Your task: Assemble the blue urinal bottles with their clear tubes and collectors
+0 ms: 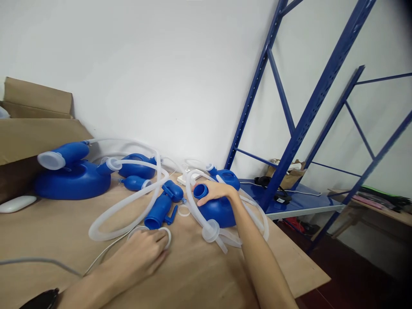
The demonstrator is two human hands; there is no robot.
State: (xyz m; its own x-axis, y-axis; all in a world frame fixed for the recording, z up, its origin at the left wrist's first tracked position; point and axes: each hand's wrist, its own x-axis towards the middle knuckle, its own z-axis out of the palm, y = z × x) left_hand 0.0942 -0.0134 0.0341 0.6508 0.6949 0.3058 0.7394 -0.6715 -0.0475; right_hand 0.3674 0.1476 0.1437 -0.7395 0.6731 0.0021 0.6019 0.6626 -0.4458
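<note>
My right hand is wrapped around the neck of a blue plastic urinal bottle, whose uncapped mouth faces up toward me. Clear tubing with a translucent cap lies in front of that bottle. Low on the table, my left hand has its fingers curled at a white ring; part of the ring is hidden by them. Just beyond it lies a blue handled urinal cup, its open end toward me, against a smaller blue piece. A thin translucent ring rests flat nearby.
Several blue bottles with tubing, among them a large one, stand at the left beside a cardboard box. A cable crosses the tabletop. Blue metal shelving rises on the right, past the table edge.
</note>
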